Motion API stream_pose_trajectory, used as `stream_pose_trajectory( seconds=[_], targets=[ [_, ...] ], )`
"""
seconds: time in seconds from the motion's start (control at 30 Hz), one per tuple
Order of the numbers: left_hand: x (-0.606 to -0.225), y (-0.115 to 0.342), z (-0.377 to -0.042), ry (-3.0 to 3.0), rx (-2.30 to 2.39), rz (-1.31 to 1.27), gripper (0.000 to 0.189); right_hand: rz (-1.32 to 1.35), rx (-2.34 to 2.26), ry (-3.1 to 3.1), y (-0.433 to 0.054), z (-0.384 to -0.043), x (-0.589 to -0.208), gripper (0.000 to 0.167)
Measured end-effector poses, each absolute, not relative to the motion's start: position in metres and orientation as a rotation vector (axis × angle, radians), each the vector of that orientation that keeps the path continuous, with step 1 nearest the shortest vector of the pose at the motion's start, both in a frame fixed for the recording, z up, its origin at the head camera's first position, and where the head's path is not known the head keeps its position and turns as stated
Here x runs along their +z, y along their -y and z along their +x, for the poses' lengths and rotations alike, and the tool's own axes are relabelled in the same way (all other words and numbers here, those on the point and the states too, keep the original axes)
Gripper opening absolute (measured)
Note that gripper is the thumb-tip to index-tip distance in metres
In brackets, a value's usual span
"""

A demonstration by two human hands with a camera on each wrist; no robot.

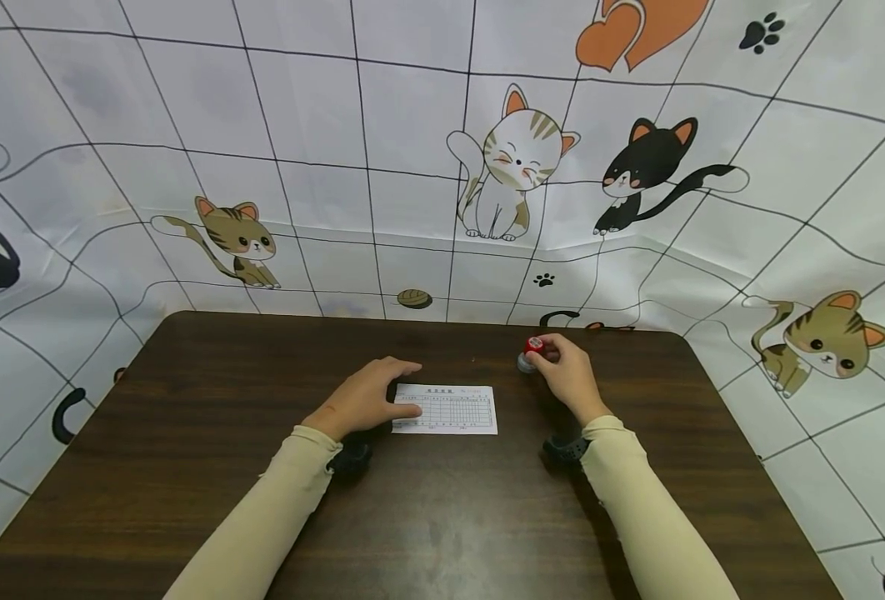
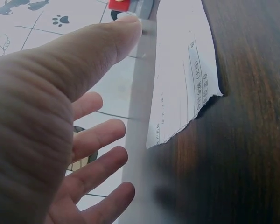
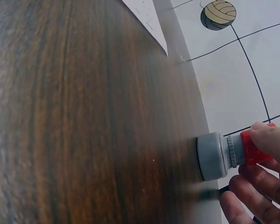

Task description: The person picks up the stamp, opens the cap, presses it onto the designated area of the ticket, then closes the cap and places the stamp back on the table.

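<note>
A small printed paper form (image 1: 453, 410) lies flat at the middle of the table, its ruled lines facing up. In the left wrist view, one short edge of the form (image 2: 184, 70) looks torn. My left hand (image 1: 363, 396) is over the form's left end, thumb and fingers spread and holding nothing. To the right of the form, my right hand (image 1: 568, 375) pinches the red top of a round stamp (image 1: 525, 363). The stamp's grey base (image 3: 212, 156) points down at the tabletop; whether it touches the surface I cannot tell.
The dark wooden table (image 1: 442, 517) has its far edge just beyond the stamp. Behind it hangs a white sheet (image 1: 300, 108) with black grid lines and cartoon cats. A dark band (image 1: 566, 450) is at the right wrist, another dark device (image 1: 350, 458) at the left.
</note>
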State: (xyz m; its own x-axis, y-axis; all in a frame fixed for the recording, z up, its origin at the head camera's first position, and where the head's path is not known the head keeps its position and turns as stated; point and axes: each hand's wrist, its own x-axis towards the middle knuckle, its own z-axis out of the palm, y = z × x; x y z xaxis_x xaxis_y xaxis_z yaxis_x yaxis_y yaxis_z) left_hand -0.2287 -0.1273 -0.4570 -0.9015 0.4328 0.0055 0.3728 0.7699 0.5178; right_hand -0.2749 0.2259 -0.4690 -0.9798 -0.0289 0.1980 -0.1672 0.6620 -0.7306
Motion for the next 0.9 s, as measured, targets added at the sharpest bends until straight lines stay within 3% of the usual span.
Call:
stream_pose_trajectory(
  seconds=[0.9],
  targets=[
    [-0.435, 0.130, -0.216, -2.880, 0.913, 0.656, 0.081, 0.172, 1.344, 2.445, -0.220, -0.243, -0.464, 0.031]
  ],
)
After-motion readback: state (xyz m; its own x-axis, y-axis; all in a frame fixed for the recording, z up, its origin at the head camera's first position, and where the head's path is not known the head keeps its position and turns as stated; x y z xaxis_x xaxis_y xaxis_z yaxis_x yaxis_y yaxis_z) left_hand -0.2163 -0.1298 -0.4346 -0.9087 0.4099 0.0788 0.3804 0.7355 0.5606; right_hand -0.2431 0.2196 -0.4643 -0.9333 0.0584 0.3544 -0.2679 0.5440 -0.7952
